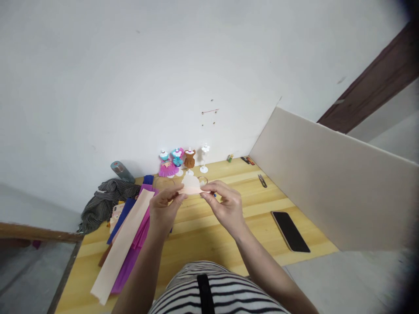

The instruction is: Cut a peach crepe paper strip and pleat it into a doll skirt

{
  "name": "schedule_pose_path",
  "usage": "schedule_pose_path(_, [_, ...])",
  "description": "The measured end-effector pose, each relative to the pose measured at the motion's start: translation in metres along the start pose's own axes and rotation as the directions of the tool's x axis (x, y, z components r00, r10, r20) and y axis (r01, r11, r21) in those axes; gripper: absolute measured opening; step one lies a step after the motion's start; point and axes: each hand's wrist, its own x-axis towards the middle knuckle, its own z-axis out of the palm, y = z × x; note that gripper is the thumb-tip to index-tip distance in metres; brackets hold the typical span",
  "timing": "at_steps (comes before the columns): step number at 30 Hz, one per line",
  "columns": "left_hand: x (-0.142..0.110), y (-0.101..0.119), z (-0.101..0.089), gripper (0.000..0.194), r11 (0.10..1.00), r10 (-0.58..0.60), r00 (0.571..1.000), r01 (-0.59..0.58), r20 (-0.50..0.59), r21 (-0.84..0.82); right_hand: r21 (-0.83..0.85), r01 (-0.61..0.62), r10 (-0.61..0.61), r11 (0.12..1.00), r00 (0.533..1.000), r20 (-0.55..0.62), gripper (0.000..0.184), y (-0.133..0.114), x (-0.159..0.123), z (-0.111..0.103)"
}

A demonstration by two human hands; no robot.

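Note:
A small pale peach piece of crepe paper (190,185), rounded at the top, is held up above the table between both hands. My left hand (164,208) pinches its left end between thumb and fingers. On the other end, the thumb and fingers of my right hand (228,206) are closed the same way. Behind the paper stand small white dress forms; one wears a purple and teal dress (168,167), one a teal dress (177,158), one a brown dress (189,158). A bare white dress form (204,158) is to their right. A ring-shaped thing (203,179) is partly hidden behind the paper.
Long strips of peach (126,244), purple and blue crepe paper lie on the left of the wooden table (203,244), beside striped cloth (109,200) and a bottle (122,171). To the right are a phone (290,231), thread snips (262,180) and an upright white board (327,179).

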Motion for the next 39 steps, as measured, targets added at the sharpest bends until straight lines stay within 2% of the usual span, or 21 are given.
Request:
schedule_pose_path(8, [0.003, 0.000, -0.003, 0.015, 0.992, 0.123, 0.992, -0.123, 0.028, -0.012, 0.017, -0.027, 0.027, 0.999, 1.000, -0.003, 0.008, -0.002, 0.000, 0.001])
schedule_pose_path(12, [0.004, -0.001, -0.006, 0.019, 0.971, 0.205, 0.976, -0.213, 0.071, 0.113, 0.027, -0.026, 0.026, 0.999, 1.000, -0.007, 0.007, -0.003, 0.001, 0.001])
schedule_pose_path(16, [0.006, 0.003, -0.007, 0.015, 0.930, 0.269, 0.958, -0.287, 0.103, 0.232, 0.021, -0.017, 0.017, 1.000, 1.000, -0.002, 0.008, -0.003, 0.001, 0.000])
schedule_pose_path(26, [0.002, 0.000, -0.005, 0.008, 0.929, 0.266, 0.963, -0.268, 0.042, 0.257, -0.004, 0.052, -0.052, 0.999, 0.999, -0.005, 0.010, -0.002, 0.000, -0.001])
schedule_pose_path(31, [-0.002, 0.009, -0.002, 0.006, 0.887, 0.379, 0.925, -0.372, 0.028, 0.274, -0.018, 0.074, -0.074, 0.997, 0.997, -0.027, 0.010, -0.005, 0.000, -0.001])
schedule_pose_path(39, [-0.006, 0.021, 0.001, 0.018, 0.805, 0.490, 0.871, -0.463, 0.024, 0.371, -0.018, 0.130, -0.131, 0.991, 0.989, -0.071, 0.015, -0.004, -0.002, 0.000])
